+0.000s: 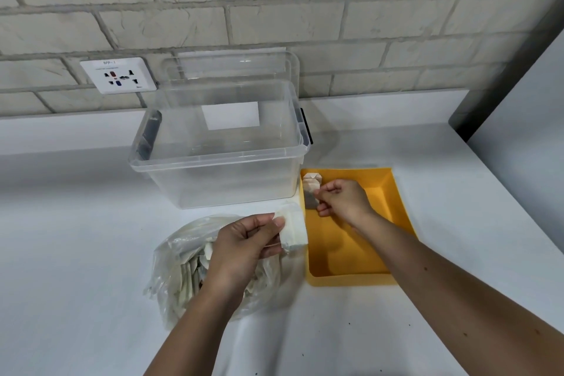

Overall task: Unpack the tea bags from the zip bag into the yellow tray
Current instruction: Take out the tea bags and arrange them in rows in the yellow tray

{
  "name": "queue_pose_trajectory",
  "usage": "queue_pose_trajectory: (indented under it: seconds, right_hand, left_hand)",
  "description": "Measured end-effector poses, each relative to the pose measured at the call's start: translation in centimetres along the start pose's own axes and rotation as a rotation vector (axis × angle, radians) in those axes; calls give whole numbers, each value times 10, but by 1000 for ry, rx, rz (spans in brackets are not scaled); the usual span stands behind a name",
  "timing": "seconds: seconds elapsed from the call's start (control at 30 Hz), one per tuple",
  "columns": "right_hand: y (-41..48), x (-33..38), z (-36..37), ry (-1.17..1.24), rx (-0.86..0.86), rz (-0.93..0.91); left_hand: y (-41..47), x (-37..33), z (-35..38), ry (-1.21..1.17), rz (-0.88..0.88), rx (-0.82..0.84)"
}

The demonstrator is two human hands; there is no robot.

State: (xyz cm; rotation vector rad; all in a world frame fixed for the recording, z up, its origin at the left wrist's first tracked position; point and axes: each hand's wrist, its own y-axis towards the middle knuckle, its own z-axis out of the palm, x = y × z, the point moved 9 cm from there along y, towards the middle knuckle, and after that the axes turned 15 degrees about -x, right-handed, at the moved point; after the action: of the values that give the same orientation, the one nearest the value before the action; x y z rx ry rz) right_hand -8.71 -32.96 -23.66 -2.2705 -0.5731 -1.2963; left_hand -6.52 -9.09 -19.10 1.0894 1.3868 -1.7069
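Head view: the right hand (pixel 341 198) is curled inside the yellow tray (pixel 396 210), its thumb and fingers pinching a tea bag (pixel 312 185) at the tray's far left corner. The left hand (pixel 244 249) grips a second tea bag (pixel 294 230) by one edge, above the mouth of the zip bag (pixel 180 272) and just beside the tray's left wall. Many more tea bags lie inside the zip bag, which rests loose on the white counter (pixel 76 223), so the unpacking looks barely begun. A clear box (pixel 219 156) stands just behind bag and tray.

The likely slip is the left-hand bag: it hangs short of the tray, held only by an edge, and could drop onto the counter. With neither hand pinning the zip bag, a pull could drag it or spill its contents. Thin paper may tear if pinched hard.
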Motion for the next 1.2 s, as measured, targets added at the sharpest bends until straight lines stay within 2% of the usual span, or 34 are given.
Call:
queue_pose_trajectory:
  seconds: [0.1, 0.17, 0.27, 0.33, 0.43, 0.53, 0.83, 0.97, 1.2]
  right_hand:
    - [-13, 13, -18, -18, -73, -43]
    - [-32, 27, -34, 61, -111, -73]
    - [-77, 48, -39, 285, 45, -81]
    - [-103, 55, -35, 300, 142, -126]
    - [-115, 53, -31, 254, 128, -196]
    - [-118, 44, -36, 300, 89, -144]
    - [-139, 30, -23, 630, 268, 262]
    - [-141, 33, -23, 668, 264, 270]
    - [-143, 36, -22, 696, 245, 274]
  left_hand:
    - [0, -1, 1, -3, 4, 8]
    - [-1, -3, 2, 1, 16, 9]
    - [-2, -4, 4, 7, 39, 10]
    - [-5, -6, 7, 16, 61, 13]
    - [-9, -9, 12, 39, 83, 21]
    - [-17, -8, 14, 26, 68, 41]
    - [-39, -10, 18, -27, 44, 167]
    - [-46, -10, 22, -52, 43, 213]
    - [-42, -9, 14, -48, 67, 133]
